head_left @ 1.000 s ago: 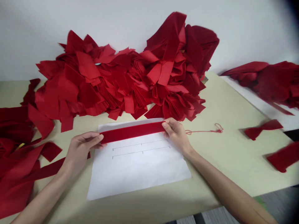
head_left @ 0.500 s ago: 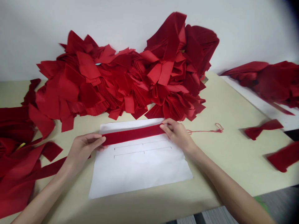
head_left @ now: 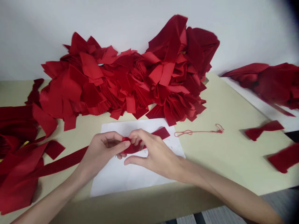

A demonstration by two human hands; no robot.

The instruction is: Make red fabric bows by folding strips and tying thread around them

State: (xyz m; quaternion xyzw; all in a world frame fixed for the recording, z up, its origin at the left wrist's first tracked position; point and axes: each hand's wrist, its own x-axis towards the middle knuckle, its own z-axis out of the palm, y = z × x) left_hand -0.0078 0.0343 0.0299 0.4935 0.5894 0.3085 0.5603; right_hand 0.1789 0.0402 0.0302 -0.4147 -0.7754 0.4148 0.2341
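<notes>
My left hand (head_left: 105,149) and my right hand (head_left: 149,152) meet over a white paper sheet (head_left: 130,177) with ruled lines. Both pinch a red velvet ribbon strip (head_left: 133,147), bunched and folded between the fingertips. One free end of the ribbon (head_left: 161,133) sticks out to the right on the paper. The rest of the long ribbon (head_left: 67,159) trails off to the left across the table.
A big heap of cut red fabric pieces (head_left: 130,77) lies against the wall behind the paper. A loose red thread (head_left: 198,131) and a finished red bow (head_left: 263,129) lie on the right. More red fabric (head_left: 268,82) sits on a white surface at far right, and red ribbon piles (head_left: 14,149) at left.
The ribbon was stretched flat between my hands along the paper. My right hand has moved left to meet my left hand, folding the strip into a bunch.
</notes>
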